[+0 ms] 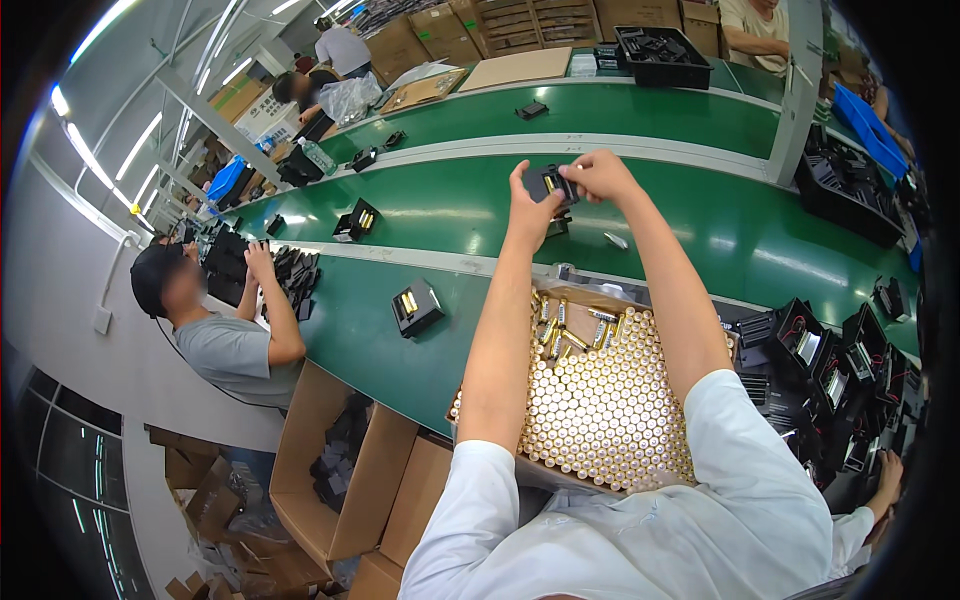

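Over the green conveyor, my left hand [532,212] holds a small black battery case [545,184] with its open side up. A gold battery shows inside the case. My right hand [603,178] is at the case's right edge, its thumb and fingers pinched together; what they hold is too small to make out. Beneath the hands, a dark case [557,226] lies partly hidden on the belt. Between my forearms stands an open cardboard box packed with upright batteries [610,400], and several loose batteries [565,335] lie on top at its far end.
A black case with batteries [416,306] sits on the table to the left, and another [356,221] on the belt. Black cases with wires [830,380] are piled at right. A co-worker [215,320] works at left; another person's hand [886,480] shows at lower right.
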`<act>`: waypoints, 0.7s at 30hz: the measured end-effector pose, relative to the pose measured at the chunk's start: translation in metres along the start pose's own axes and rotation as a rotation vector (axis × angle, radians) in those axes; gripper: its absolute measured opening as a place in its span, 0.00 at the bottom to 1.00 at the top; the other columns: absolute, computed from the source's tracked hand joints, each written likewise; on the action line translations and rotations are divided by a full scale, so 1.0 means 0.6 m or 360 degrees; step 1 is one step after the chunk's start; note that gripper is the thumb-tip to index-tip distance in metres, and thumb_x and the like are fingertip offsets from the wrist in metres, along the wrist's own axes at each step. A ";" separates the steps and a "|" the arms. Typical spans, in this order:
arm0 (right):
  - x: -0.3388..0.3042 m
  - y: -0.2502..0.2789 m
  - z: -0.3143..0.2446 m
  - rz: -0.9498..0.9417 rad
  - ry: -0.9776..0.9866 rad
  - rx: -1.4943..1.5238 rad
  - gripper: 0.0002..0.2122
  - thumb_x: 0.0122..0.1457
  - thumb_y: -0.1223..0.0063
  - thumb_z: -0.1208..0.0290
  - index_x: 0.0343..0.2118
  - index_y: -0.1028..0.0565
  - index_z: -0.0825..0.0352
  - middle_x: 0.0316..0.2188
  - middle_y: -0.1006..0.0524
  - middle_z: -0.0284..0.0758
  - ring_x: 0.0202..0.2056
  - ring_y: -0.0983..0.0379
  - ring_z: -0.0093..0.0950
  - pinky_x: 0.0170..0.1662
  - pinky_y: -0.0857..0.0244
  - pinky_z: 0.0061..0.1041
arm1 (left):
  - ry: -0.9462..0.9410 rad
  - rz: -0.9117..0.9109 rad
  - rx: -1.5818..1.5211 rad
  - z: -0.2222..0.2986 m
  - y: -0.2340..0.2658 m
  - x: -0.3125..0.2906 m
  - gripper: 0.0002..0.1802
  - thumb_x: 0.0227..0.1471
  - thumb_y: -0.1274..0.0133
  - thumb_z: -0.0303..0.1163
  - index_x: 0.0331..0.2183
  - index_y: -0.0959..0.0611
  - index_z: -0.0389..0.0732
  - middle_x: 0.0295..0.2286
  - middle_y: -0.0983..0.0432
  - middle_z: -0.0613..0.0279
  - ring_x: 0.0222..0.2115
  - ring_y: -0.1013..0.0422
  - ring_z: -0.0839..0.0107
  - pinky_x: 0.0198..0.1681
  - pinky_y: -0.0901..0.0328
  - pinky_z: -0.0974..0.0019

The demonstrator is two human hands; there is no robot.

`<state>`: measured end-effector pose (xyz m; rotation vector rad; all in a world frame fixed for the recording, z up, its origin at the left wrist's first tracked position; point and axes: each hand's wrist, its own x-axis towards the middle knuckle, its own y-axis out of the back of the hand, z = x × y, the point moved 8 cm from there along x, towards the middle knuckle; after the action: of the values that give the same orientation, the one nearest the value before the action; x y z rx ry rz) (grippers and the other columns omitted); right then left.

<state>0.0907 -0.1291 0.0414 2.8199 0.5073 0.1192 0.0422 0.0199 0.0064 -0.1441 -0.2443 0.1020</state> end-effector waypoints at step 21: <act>-0.015 -0.034 -0.043 0.0270 0.0970 -0.0088 0.14 0.50 0.43 0.77 0.42 0.20 0.64 0.27 0.22 0.31 0.22 0.35 0.21 0.29 0.38 0.18 | 0.0158 0.0142 -0.0598 -0.026 0.021 0.011 0.32 0.54 0.54 0.16 0.56 0.45 0.45 0.48 0.41 0.39 0.43 0.31 0.53 0.43 0.28 0.49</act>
<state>0.0721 -0.1075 0.0601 2.7311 0.3694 1.0257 0.0513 0.0311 -0.0088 -0.5326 -0.1555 0.1366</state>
